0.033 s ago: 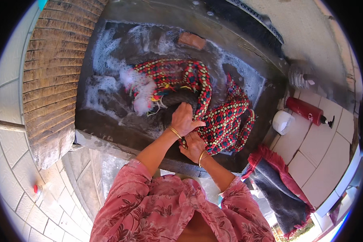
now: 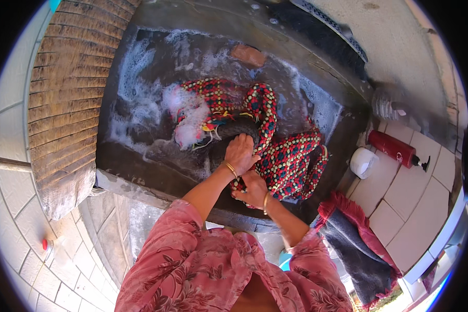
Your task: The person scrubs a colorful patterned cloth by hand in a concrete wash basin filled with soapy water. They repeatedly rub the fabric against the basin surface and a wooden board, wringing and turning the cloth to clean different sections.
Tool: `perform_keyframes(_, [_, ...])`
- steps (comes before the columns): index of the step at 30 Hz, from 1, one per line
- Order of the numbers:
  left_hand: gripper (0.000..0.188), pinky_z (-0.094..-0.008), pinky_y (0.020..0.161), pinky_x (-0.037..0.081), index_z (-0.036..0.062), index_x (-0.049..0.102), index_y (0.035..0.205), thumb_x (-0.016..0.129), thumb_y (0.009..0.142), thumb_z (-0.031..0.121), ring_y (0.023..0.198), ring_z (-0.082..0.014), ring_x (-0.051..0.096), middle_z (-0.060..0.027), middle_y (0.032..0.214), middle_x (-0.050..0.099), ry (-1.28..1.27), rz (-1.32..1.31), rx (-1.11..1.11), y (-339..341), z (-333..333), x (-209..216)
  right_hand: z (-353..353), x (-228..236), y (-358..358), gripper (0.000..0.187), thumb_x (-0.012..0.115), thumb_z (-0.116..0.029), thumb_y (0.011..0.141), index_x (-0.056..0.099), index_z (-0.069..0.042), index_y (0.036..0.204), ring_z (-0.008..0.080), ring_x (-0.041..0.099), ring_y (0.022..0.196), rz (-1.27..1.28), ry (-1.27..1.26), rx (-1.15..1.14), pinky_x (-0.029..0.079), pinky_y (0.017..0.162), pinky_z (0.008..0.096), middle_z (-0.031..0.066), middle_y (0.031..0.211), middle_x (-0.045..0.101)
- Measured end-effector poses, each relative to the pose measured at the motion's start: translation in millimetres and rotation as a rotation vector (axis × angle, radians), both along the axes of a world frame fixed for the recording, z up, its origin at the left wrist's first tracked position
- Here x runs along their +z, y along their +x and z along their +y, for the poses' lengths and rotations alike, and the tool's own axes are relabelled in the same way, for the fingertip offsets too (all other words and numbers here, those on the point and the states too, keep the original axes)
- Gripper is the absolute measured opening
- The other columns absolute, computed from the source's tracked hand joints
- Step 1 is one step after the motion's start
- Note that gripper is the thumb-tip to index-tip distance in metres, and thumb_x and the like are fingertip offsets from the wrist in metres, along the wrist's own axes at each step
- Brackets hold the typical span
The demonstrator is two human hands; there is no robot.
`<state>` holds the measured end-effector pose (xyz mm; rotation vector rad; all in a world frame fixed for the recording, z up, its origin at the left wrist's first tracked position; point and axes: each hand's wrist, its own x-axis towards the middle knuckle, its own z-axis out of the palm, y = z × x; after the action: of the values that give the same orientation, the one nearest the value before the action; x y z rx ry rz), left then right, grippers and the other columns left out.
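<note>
A wet woven mat (image 2: pixel 291 161) in red, yellow-green and dark checks lies bunched in a soapy wash basin (image 2: pixel 135 179). Its dark underside (image 2: pixel 235 128) shows at a fold in the middle, with loose yellow and white threads beside it. My left hand (image 2: pixel 240 153) is closed over the dark fold, its fingertips curled down onto the cloth. Just below, my right hand (image 2: pixel 252 190) grips the mat's near edge, thumb toward the left and fingers partly hidden. White suds (image 2: pixel 188 117) cover the mat's left end.
A reddish brick (image 2: pixel 248 55) sits at the basin's far side. On the tiled ledge to the right are a white tub (image 2: pixel 364 162) and a red pump bottle (image 2: pixel 393 147). A dark cloth with red fringe (image 2: pixel 354 249) hangs nearer me. Ridged wood (image 2: pixel 70 93) stands at left.
My hands have shifted slightly right, still on the mat. The mat's far part has drawn in and its raised fold has moved a little right.
</note>
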<state>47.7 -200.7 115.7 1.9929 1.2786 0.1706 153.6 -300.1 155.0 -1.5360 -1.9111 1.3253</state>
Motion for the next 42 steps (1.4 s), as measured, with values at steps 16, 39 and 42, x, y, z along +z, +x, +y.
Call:
perform_keyframes(16, [0.045, -0.0543, 0.095, 0.037, 0.0094, 0.053, 0.120, 0.062, 0.079, 0.027, 0.119, -0.0321, 0.048, -0.0130, 0.126, 0.051, -0.375, -0.167, 0.083, -13, 34, -107, 295, -122, -96, 0.096, 0.076, -0.043, 0.069, 0.027, -0.010, 0.144, 0.0452, 0.016, 0.137, -0.710, -0.012, 0.323, 0.017, 0.110, 0.0540, 0.0232, 0.147, 0.023])
perform_keyframes(39, [0.027, -0.0449, 0.077, 0.049, 0.0096, 0.056, 0.102, 0.053, 0.076, 0.002, 0.102, -0.0363, 0.053, -0.0164, 0.102, 0.053, 0.143, 0.295, -0.413, -171, 228, -107, 177, -121, 44, 0.085, 0.069, -0.011, 0.069, 0.028, 0.002, 0.141, 0.0378, 0.048, 0.120, -0.314, -0.026, -0.774, 0.039, 0.101, 0.0382, 0.0263, 0.131, 0.048])
perform_keyframes(42, [0.019, -0.0446, 0.076, 0.049, 0.0072, 0.055, 0.095, 0.048, 0.078, 0.001, 0.091, -0.0384, 0.057, -0.0185, 0.095, 0.056, 0.327, 0.245, -0.473, -170, 257, -64, 162, -106, 74, 0.073, 0.065, -0.004, 0.068, 0.039, -0.003, 0.136, 0.0361, 0.057, 0.109, -0.261, -0.093, -0.674, 0.045, 0.094, 0.0371, 0.0227, 0.119, 0.058])
